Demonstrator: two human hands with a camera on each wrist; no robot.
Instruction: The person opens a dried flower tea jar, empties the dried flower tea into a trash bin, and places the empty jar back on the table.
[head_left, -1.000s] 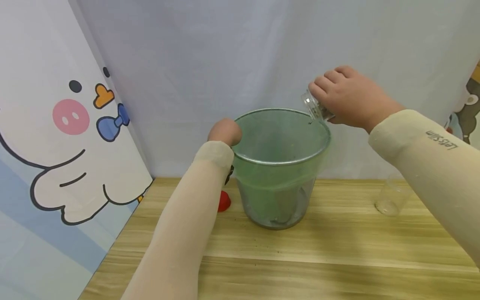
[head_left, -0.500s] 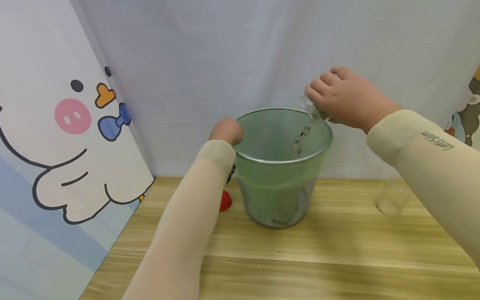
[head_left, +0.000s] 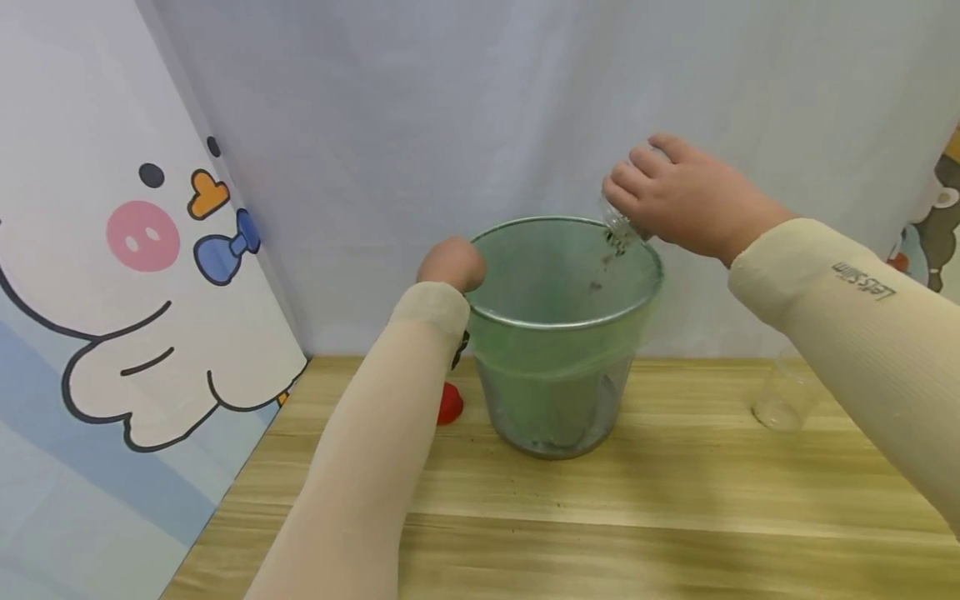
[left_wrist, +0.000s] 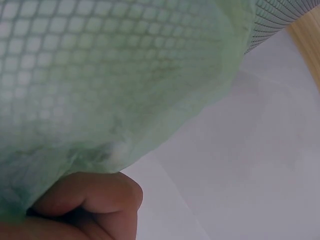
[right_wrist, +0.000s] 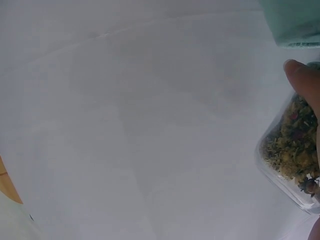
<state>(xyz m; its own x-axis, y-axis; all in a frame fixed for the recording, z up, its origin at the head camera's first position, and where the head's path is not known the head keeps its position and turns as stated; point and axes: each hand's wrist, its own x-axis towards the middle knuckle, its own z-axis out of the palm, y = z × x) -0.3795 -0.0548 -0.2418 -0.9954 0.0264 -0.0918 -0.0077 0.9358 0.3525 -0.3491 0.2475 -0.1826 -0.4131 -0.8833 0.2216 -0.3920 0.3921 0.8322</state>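
A wire-mesh trash can [head_left: 487,400] stands on the table, lined with a green plastic bag [head_left: 558,350] folded over its rim. My left hand [head_left: 452,263] is at the left side of the rim. In the left wrist view its curled fingers [left_wrist: 107,192] hold the bag-covered edge. My right hand [head_left: 686,196] grips a clear jar [head_left: 613,215] from above and tips it over the can's right rim. Dark bits [head_left: 596,287] fall from its mouth into the can. The right wrist view shows dried flowers and herbs [right_wrist: 295,150] inside the jar.
A red cap-like object [head_left: 450,403] lies left of the can, partly behind my left sleeve. A clear glass [head_left: 782,400] stands at the right, close to my right forearm. Small crumbs lie on the wooden table [head_left: 570,542]. A light curtain [head_left: 390,167] hangs behind.
The right hand has shifted slightly left and tipped the jar further down. Only a speck showed at its mouth at first; then a stream of bits fell. The left hand stays put.
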